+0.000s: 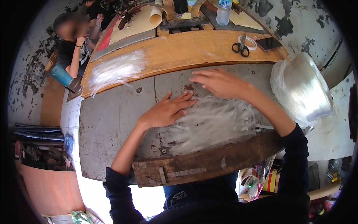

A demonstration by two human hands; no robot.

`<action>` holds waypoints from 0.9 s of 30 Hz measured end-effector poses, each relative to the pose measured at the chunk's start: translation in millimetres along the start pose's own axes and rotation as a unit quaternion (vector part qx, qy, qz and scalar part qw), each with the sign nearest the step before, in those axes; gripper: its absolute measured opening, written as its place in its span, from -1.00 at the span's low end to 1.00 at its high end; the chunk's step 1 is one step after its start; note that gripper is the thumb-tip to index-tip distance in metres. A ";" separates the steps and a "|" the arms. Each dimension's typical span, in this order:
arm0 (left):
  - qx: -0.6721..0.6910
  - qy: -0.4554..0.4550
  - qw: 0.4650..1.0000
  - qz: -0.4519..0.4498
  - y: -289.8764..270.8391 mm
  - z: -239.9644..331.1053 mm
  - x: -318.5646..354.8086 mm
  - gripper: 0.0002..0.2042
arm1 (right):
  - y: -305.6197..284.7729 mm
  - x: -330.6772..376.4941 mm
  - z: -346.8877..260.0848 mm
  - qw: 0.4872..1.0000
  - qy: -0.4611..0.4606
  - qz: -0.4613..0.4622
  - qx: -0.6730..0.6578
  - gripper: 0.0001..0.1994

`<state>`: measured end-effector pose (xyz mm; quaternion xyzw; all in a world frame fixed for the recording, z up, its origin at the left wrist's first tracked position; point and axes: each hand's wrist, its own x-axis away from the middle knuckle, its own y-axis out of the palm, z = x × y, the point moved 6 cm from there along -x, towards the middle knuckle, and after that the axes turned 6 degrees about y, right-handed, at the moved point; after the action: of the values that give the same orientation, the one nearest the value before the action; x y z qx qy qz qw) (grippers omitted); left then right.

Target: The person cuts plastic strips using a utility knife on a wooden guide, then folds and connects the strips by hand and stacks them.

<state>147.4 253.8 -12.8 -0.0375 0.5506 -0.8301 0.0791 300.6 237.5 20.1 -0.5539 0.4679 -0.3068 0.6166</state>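
Note:
A loose heap of clear plastic strips (216, 125) lies on the worn grey tabletop (108, 127) in front of me. At the heap's left edge my left hand (164, 109) rests palm down, its fingers spread. My right hand (222, 83) hovers over the far edge of the heap, fingers stretched toward the left and slightly bent; nothing shows in them. Beyond, at the far left, another bundle of clear strips (118, 70) lies on a raised wooden board (175, 50). A big roll of clear plastic (304, 89) stands at the right.
Black-handled scissors (241, 47), a tape roll (249, 43) and a phone (269, 43) lie at the far right. A water bottle (223, 13) stands behind them. A dark wooden plank (205, 161) edges the table near me. Another person (69, 48) sits at the far left.

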 end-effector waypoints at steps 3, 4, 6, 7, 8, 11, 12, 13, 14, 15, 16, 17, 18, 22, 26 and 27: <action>0.066 0.024 0.997 -0.023 -4.3 10.9 -5.1 -0.56 | -8.9 16.6 -6.6 0.989 0.017 -0.103 -0.104 -0.75; 0.123 0.022 0.992 -0.030 -6.5 10.9 -1.8 -0.55 | -13.0 19.2 -6.0 0.967 0.080 -0.225 -0.082 -0.72; 0.180 0.014 0.983 -0.036 -11.4 16.8 5.7 -0.53 | -12.5 27.9 -5.7 0.927 0.136 -0.344 -0.060 -0.69; 0.236 -0.010 0.971 -0.041 -12.9 20.6 9.5 -0.53 | -15.0 32.9 -8.8 0.928 0.123 -0.340 -0.086 -0.67; 0.292 -0.034 0.955 -0.046 -11.7 21.6 13.0 -0.52 | -15.6 38.1 -12.1 0.929 0.111 -0.337 -0.111 -0.64; 0.286 0.008 0.955 -0.078 3.5 36.5 -0.5 -0.48 | -23.3 45.2 -25.6 0.985 0.006 -0.105 -0.137 -0.64; 0.284 0.007 0.956 -0.074 6.1 32.8 -1.7 -0.48 | -22.0 45.9 -25.0 0.985 0.002 -0.104 -0.136 -0.64; 0.357 0.029 0.933 -0.048 5.2 30.4 -0.7 -0.51 | -26.2 40.8 -33.4 0.979 0.004 -0.105 -0.177 -0.65; 0.427 0.051 0.903 -0.021 4.1 26.9 0.3 -0.53 | -29.0 36.3 -41.4 0.970 0.006 -0.105 -0.217 -0.64; 0.425 0.048 0.904 -0.021 7.3 18.5 3.2 -0.53 | -29.5 33.3 -49.8 0.970 0.003 -0.103 -0.219 -0.64; 0.513 0.016 0.858 -0.003 8.5 10.1 5.1 -0.53 | -31.1 34.0 -60.9 0.971 -0.022 -0.098 -0.215 -0.63; 0.595 -0.017 0.803 0.015 9.9 3.4 6.7 -0.53 | -31.7 36.0 -70.0 0.972 -0.047 -0.093 -0.210 -0.62; 0.622 -0.035 0.782 0.039 8.8 -1.4 8.7 -0.53 | -26.1 38.2 -73.7 0.972 -0.046 -0.093 -0.212 -0.62; 0.615 -0.026 0.783 0.087 4.7 7.1 -2.3 -0.55 | -4.4 41.6 -70.1 0.970 -0.052 -0.078 -0.223 -0.71; 0.635 0.011 0.770 0.061 12.9 3.5 -1.2 -0.50 | -9.8 36.0 -58.6 0.926 0.051 -0.179 -0.328 -0.83; 0.664 0.024 0.744 0.070 11.8 3.1 0.1 -0.46 | -7.6 36.2 -57.7 0.926 0.050 -0.180 -0.329 -0.83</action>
<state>148.9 246.5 -22.4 0.0830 -0.1374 -0.9786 0.1285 262.2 180.7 21.9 -0.7846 0.4653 -0.2681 0.3099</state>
